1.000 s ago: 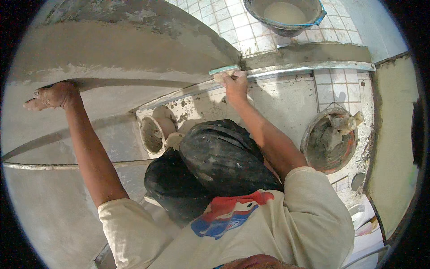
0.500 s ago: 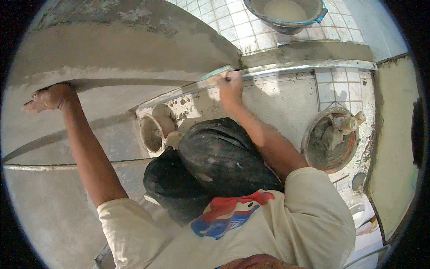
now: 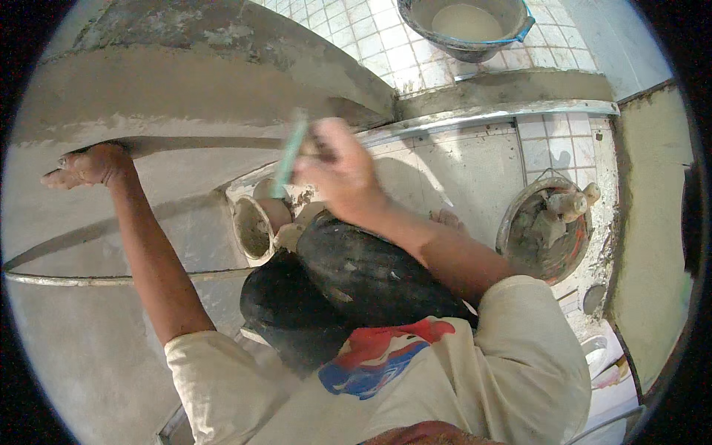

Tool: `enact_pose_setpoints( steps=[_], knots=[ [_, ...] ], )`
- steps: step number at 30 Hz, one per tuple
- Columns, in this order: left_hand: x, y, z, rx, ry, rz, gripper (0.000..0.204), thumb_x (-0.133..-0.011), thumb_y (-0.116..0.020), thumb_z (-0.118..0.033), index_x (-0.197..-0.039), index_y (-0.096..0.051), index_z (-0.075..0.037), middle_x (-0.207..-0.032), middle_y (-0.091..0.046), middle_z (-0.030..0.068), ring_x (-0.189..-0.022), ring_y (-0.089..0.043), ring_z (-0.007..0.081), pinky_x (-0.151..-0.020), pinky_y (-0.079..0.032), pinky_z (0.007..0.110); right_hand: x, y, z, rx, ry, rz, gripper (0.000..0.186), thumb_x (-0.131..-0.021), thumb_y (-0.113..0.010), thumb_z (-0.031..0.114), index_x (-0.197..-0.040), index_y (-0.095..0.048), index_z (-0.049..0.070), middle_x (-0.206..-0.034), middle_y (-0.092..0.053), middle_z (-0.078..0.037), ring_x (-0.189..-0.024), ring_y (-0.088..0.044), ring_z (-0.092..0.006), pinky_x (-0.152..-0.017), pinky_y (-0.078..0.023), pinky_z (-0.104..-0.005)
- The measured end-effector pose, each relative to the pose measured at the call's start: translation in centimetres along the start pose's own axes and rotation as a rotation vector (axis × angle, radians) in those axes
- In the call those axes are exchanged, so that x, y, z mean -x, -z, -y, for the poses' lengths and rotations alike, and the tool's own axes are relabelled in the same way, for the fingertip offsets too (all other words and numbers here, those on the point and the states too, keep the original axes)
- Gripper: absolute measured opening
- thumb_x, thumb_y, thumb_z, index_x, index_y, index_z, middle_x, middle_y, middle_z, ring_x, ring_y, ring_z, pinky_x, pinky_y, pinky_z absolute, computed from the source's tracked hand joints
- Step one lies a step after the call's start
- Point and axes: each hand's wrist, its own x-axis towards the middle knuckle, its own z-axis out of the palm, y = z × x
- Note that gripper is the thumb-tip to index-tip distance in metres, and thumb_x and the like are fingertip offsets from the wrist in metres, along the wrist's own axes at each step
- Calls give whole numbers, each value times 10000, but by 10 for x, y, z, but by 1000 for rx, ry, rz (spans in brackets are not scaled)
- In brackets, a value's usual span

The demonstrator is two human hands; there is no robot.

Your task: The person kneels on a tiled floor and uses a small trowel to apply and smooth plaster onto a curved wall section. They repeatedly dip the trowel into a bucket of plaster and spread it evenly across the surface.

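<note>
Nearby, buckets [image 3: 467,53] hold murky liquid [image 3: 466,24] and mortar [image 3: 530,241] — left hand [image 3: 93,165] outstretched, right hand [image 3: 341,174] gripping a green-edged tool [image 3: 291,156].

Up at my one o'clock sits a dark bucket [image 3: 475,55] with blue along its rim, cloudy liquid [image 3: 467,24] pooled inside, and it's standing on white floor tiles [image 3: 397,44]! Round to three now, where I've got a round basin [image 3: 506,222], grey mix [image 3: 545,241] smeared within, a pale, stubby piece [image 3: 569,205] at its two o'clock edge. Just short of four, a grey disc [image 3: 593,299]; beyond, at three, a greenish wall [image 3: 656,222].
</note>
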Motion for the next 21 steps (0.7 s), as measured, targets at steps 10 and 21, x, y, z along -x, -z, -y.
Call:
enact_pose_setpoints(
  steps=[10,21],
  knots=[
    [3,3,-22,-30,27,32,748,-1167,-292,-368,-1659,-113,166,-1733,-60,401,-1629,-101,511,-1328,-151,593,-61,157,-66,513,-93,152,382,-976,-759,196,-1287,-693,-16,-1075,-718,-121,-966,-687,-170,-906,-560,-338],
    [3,-6,-5,86,73,19,764,-1166,-298,-378,-1661,-82,162,-1732,-57,401,-1635,-108,488,-1335,-159,559,-98,149,-86,501,-117,136,329,-985,-775,208,-1226,-699,-3,-1087,-752,-121,-1002,-707,-174,-911,-561,-339]
  ],
)
